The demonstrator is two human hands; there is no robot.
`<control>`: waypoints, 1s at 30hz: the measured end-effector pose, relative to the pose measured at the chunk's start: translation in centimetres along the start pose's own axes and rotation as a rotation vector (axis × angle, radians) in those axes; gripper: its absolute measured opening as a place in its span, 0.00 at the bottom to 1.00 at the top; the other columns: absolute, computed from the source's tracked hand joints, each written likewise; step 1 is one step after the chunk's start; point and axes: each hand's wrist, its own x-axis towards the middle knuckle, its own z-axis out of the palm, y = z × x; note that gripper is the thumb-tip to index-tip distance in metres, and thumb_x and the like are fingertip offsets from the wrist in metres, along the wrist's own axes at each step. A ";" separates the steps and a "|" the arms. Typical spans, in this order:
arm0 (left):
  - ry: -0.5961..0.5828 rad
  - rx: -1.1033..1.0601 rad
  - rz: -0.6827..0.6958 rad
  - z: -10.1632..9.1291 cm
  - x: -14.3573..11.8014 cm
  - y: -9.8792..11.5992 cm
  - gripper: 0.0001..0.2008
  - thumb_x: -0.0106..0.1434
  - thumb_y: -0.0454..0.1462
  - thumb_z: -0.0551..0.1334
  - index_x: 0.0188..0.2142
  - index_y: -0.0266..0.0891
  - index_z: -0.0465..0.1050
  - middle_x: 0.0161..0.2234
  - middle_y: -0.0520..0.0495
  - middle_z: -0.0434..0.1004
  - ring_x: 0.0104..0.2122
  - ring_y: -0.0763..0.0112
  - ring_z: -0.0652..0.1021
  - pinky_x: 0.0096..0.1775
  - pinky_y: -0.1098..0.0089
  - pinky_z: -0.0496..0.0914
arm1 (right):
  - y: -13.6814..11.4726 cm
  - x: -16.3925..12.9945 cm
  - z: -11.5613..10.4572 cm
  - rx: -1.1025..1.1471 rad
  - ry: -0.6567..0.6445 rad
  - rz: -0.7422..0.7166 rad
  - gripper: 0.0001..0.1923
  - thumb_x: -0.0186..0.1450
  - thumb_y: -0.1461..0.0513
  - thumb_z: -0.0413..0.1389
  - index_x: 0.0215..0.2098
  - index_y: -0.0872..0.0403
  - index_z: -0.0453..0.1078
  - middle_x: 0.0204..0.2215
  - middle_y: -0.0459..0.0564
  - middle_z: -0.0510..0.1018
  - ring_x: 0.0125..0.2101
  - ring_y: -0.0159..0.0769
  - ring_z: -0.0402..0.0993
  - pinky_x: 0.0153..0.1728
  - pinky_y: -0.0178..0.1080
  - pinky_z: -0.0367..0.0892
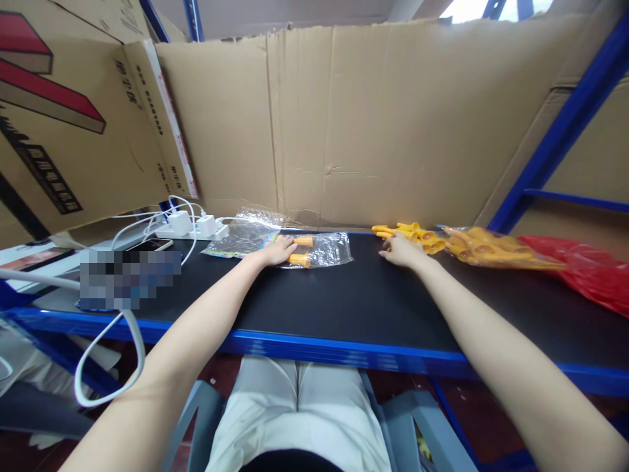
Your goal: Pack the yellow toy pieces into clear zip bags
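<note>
My left hand (278, 250) rests on a clear plastic bag (328, 250) lying flat on the black worktop (344, 295); two small orange pieces (301, 259) show at its fingertips, inside or on the bag. My right hand (400, 251) lies palm down at the near edge of a loose heap of orange plastic parts (410, 233), fingers touching or almost touching them. I cannot tell whether either hand pinches a piece.
More orange parts fill a clear bag (491, 249) to the right, beside a red plastic bag (584, 269). A second clear bag (240, 237), a white power strip (194, 226) with cables and a phone (150, 245) lie left. Cardboard walls (373, 124) close the back.
</note>
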 end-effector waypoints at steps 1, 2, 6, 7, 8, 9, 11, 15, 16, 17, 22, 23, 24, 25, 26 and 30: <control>-0.006 0.013 0.002 0.0 0.0 0.0 0.26 0.63 0.46 0.43 0.56 0.35 0.56 0.61 0.42 0.51 0.60 0.63 0.51 0.58 0.65 0.44 | -0.2 0.1 0.0 0.057 -0.024 -0.048 0.14 0.57 0.56 0.52 0.34 0.56 0.73 0.42 0.57 0.72 0.41 0.45 0.69 0.42 0.46 0.63; -0.015 0.031 0.001 0.0 0.0 0.1 0.27 0.63 0.45 0.42 0.57 0.34 0.56 0.61 0.41 0.50 0.60 0.63 0.51 0.58 0.65 0.45 | -0.4 0.1 -0.1 0.117 -0.047 -0.087 0.15 0.59 0.56 0.49 0.35 0.56 0.73 0.42 0.56 0.73 0.42 0.44 0.69 0.44 0.45 0.63; -0.044 0.112 0.001 0.0 -0.1 0.2 0.29 0.64 0.45 0.39 0.58 0.30 0.53 0.61 0.39 0.48 0.61 0.62 0.50 0.58 0.64 0.45 | -1.3 0.1 -0.2 0.314 -0.077 -0.182 0.18 0.61 0.66 0.42 0.42 0.57 0.71 0.45 0.52 0.73 0.46 0.38 0.68 0.49 0.39 0.60; -0.045 0.128 0.002 0.0 -0.1 0.2 0.29 0.64 0.46 0.38 0.58 0.29 0.52 0.61 0.39 0.47 0.61 0.62 0.50 0.58 0.64 0.45 | -1.4 0.1 0.0 0.331 -0.076 -0.211 0.19 0.59 0.68 0.43 0.44 0.57 0.70 0.46 0.51 0.73 0.47 0.37 0.67 0.49 0.38 0.60; -0.046 0.140 0.002 -0.1 -0.1 0.3 0.30 0.64 0.46 0.38 0.58 0.29 0.52 0.61 0.39 0.47 0.61 0.63 0.50 0.58 0.64 0.45 | -1.5 0.2 0.3 0.330 -0.071 -0.243 0.20 0.57 0.70 0.44 0.45 0.57 0.69 0.46 0.51 0.72 0.47 0.36 0.67 0.49 0.36 0.60; -0.047 0.150 0.001 -0.1 -0.1 0.3 0.30 0.63 0.46 0.38 0.59 0.29 0.51 0.61 0.39 0.47 0.61 0.63 0.50 0.58 0.65 0.46 | -1.5 0.3 0.7 0.314 -0.062 -0.269 0.22 0.55 0.72 0.45 0.45 0.57 0.69 0.47 0.51 0.72 0.48 0.35 0.67 0.50 0.36 0.59; -0.048 0.160 -0.002 -0.2 -0.2 0.4 0.30 0.63 0.46 0.38 0.59 0.28 0.50 0.61 0.39 0.48 0.61 0.63 0.51 0.58 0.64 0.46 | -1.4 0.5 1.5 0.253 -0.033 -0.289 0.25 0.53 0.74 0.46 0.47 0.56 0.68 0.49 0.52 0.71 0.50 0.37 0.65 0.51 0.37 0.58; -0.050 0.178 -0.003 -0.3 -0.4 0.7 0.30 0.63 0.45 0.37 0.59 0.30 0.51 0.62 0.40 0.47 0.61 0.63 0.51 0.58 0.63 0.47 | -0.9 0.7 2.4 0.144 -0.005 -0.299 0.22 0.55 0.72 0.47 0.46 0.55 0.68 0.49 0.54 0.70 0.49 0.41 0.65 0.49 0.42 0.60; -0.051 0.183 -0.003 -0.3 -0.4 0.7 0.30 0.63 0.45 0.37 0.59 0.31 0.51 0.62 0.40 0.47 0.61 0.63 0.51 0.58 0.62 0.47 | -0.9 0.6 2.4 0.125 0.005 -0.313 0.20 0.56 0.71 0.48 0.46 0.55 0.68 0.49 0.54 0.70 0.49 0.42 0.65 0.48 0.42 0.60; -0.052 0.186 -0.005 -0.3 -0.4 0.7 0.30 0.63 0.46 0.37 0.59 0.31 0.51 0.62 0.40 0.47 0.61 0.63 0.51 0.58 0.61 0.47 | -0.9 0.5 2.2 0.108 0.024 -0.331 0.19 0.56 0.69 0.48 0.46 0.55 0.68 0.49 0.54 0.70 0.49 0.43 0.64 0.47 0.44 0.60; -0.044 0.178 -0.003 -0.3 -0.4 0.7 0.29 0.64 0.45 0.37 0.58 0.30 0.52 0.61 0.39 0.49 0.60 0.62 0.51 0.58 0.62 0.47 | -2.2 -0.2 0.6 0.090 0.194 -0.372 0.17 0.60 0.61 0.50 0.48 0.54 0.66 0.45 0.55 0.73 0.45 0.48 0.65 0.44 0.48 0.59; -0.043 0.177 0.005 -0.3 -0.4 0.7 0.29 0.63 0.46 0.38 0.58 0.31 0.52 0.61 0.40 0.49 0.60 0.62 0.52 0.58 0.62 0.47 | -2.6 -0.4 0.3 0.122 0.225 -0.372 0.18 0.61 0.60 0.49 0.50 0.53 0.65 0.44 0.55 0.73 0.44 0.47 0.67 0.44 0.47 0.59; -0.045 0.176 0.014 -0.3 -0.4 0.7 0.29 0.63 0.46 0.37 0.58 0.31 0.52 0.61 0.40 0.50 0.60 0.63 0.52 0.58 0.62 0.48 | -3.0 -0.5 -0.1 0.163 0.251 -0.379 0.20 0.62 0.58 0.49 0.51 0.53 0.64 0.44 0.54 0.73 0.43 0.45 0.67 0.44 0.46 0.58; -0.048 0.177 0.018 -0.3 -0.4 0.7 0.29 0.63 0.46 0.37 0.58 0.32 0.52 0.61 0.40 0.50 0.60 0.63 0.52 0.58 0.62 0.48 | -3.4 -0.7 -0.4 0.202 0.264 -0.396 0.21 0.62 0.57 0.49 0.53 0.53 0.62 0.45 0.54 0.73 0.44 0.44 0.68 0.45 0.45 0.58; -0.053 0.177 0.017 -0.3 -0.4 0.7 0.29 0.63 0.46 0.37 0.59 0.31 0.52 0.61 0.40 0.49 0.60 0.62 0.51 0.58 0.62 0.47 | -3.8 -0.9 -0.7 0.232 0.265 -0.419 0.22 0.63 0.56 0.49 0.54 0.52 0.61 0.46 0.54 0.72 0.44 0.43 0.68 0.45 0.45 0.57; -0.070 0.176 -0.011 -0.3 -0.5 1.0 0.30 0.64 0.46 0.37 0.60 0.29 0.49 0.62 0.40 0.45 0.61 0.62 0.47 0.59 0.63 0.44 | -5.1 -1.8 -1.5 0.220 0.143 -0.467 0.23 0.62 0.55 0.50 0.55 0.50 0.62 0.44 0.52 0.74 0.42 0.42 0.70 0.44 0.43 0.58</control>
